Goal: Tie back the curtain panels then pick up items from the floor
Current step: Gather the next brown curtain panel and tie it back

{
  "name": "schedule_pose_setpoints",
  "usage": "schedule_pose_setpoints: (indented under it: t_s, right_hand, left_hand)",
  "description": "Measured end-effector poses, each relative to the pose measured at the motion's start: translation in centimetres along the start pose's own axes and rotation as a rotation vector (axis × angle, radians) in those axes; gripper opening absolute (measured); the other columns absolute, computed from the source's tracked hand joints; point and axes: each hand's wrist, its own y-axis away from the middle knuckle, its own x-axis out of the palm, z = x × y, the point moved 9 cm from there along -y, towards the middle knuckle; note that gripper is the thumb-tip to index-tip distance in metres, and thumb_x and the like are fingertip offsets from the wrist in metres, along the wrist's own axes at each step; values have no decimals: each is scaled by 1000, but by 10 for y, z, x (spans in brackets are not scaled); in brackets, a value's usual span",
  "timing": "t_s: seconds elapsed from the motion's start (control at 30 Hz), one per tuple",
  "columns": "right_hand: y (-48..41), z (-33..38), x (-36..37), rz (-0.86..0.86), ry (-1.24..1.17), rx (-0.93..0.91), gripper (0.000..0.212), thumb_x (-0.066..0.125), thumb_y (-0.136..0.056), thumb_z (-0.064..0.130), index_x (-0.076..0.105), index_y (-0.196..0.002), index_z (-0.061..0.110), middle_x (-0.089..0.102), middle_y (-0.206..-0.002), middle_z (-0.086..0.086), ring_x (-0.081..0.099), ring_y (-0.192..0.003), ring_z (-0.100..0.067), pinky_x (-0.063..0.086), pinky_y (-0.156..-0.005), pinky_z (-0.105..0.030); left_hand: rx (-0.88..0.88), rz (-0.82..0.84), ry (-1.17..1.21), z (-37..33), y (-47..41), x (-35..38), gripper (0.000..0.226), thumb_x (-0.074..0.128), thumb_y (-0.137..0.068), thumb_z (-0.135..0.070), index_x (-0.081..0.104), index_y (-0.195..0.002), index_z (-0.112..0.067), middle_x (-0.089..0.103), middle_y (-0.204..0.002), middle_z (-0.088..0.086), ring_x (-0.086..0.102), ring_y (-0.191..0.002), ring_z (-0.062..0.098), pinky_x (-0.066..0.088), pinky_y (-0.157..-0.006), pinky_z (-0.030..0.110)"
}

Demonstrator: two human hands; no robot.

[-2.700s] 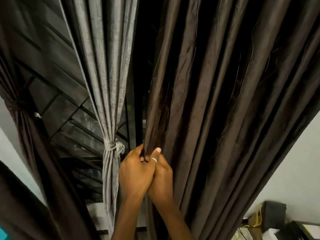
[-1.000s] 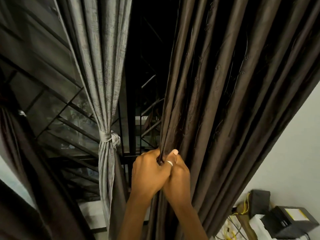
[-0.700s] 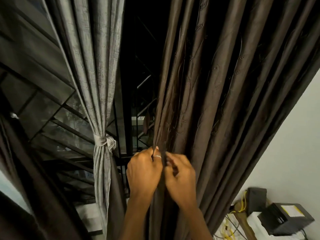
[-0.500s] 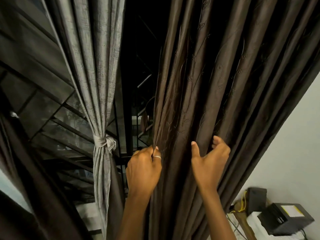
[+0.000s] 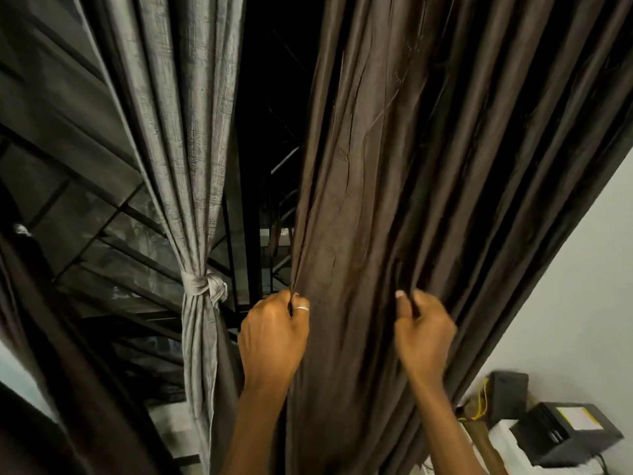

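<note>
— Brown curtain panel (image 5: 428, 166): where do you have it?
— It hangs right of the dark gap. Your left hand (image 5: 274, 334) pinches its inner edge, fingers curled.
— And your right hand (image 5: 424, 334)?
— Half a second ago it lay spread against the folds. Now its fingers curl round a fold further right, well apart from the left.
— The grey curtain (image 5: 185, 132)?
— Knotted at its middle, as before.
— Any box?
— A black box (image 5: 565, 437) sits low at right; what it holds, you cannot tell.
</note>
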Motion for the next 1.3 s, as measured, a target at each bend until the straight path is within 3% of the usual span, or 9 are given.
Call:
schedule_pose_setpoints:
  t_s: [0.23,0.37,0.53,0.73,0.87,0.97,1.07,1.2,1.3]
  right_hand:
    - [78,67,64,329,-180,-205,17,72,-88,-2,77,-101,7,69,-93,-3,66,-81,-12,55,-71,-26]
    - [78,67,65,342,-180,-185,16,67,-97,9,77,-106,17,63,-85,4,62,-72,-5,50,-63,-16]
    - [79,66,63,322,-93,-198,6,73,-88,0,76,-93,3,66,-82,-5,65,-67,-12,54,-60,-24]
    - [79,63,59,357,-147,-199,12,70,-89,-1,73,-86,10,59,-79,7,54,-65,0,41,-58,-7]
    - [71,59,64,584,-309,-185,28,66,-94,5,75,-117,19,70,-104,9,67,-91,1,52,-76,-12]
    - [42,31,32,326,-224,-36,30,73,-93,15,72,-123,17,69,-111,2,67,-97,-1,51,-80,-10]
    - [15,-1,-12,-16,-12,112,49,79,-87,20,58,-130,7,55,-127,-15,55,-119,-31,49,-101,-38]
    - [-13,-29,-10,113,43,271,88,84,-82,32,34,-149,7,40,-149,-16,40,-137,-34,40,-114,-48]
    - [-27,-41,-10,237,-19,267,42,80,-87,28,59,-120,13,67,-108,-3,62,-96,-18,52,-91,-37]
  left_hand:
    - [99,157,65,-23,11,33,32,54,-98,-28,44,-67,-30,57,-68,-9,61,-67,17,46,-60,33]
    - [124,172,59,-16,6,31,42,56,-98,-27,38,-60,-32,47,-58,-13,51,-56,5,33,-52,23]
    - [139,190,104,-23,11,30,40,49,-93,-48,53,-63,-21,56,-60,-8,58,-59,10,51,-57,33]
    - [108,102,56,-28,10,30,55,56,-98,-47,34,-51,-29,38,-45,-11,44,-45,9,38,-52,27]
    - [72,93,76,-16,4,26,54,55,-99,-43,37,-50,-28,41,-46,-10,49,-48,15,33,-50,28]
    - [80,58,97,-11,3,18,57,57,-99,-40,36,-48,-24,37,-40,-8,43,-40,9,28,-46,25]
    - [97,67,126,-11,5,17,58,58,-99,-38,35,-47,-24,34,-38,-9,38,-35,8,26,-44,23]
    - [81,87,153,-10,6,19,60,58,-99,-39,32,-46,-27,32,-37,-9,35,-35,8,28,-46,24]
    - [87,73,151,-8,6,17,60,58,-99,-39,31,-47,-26,32,-37,-9,36,-34,9,27,-45,23]
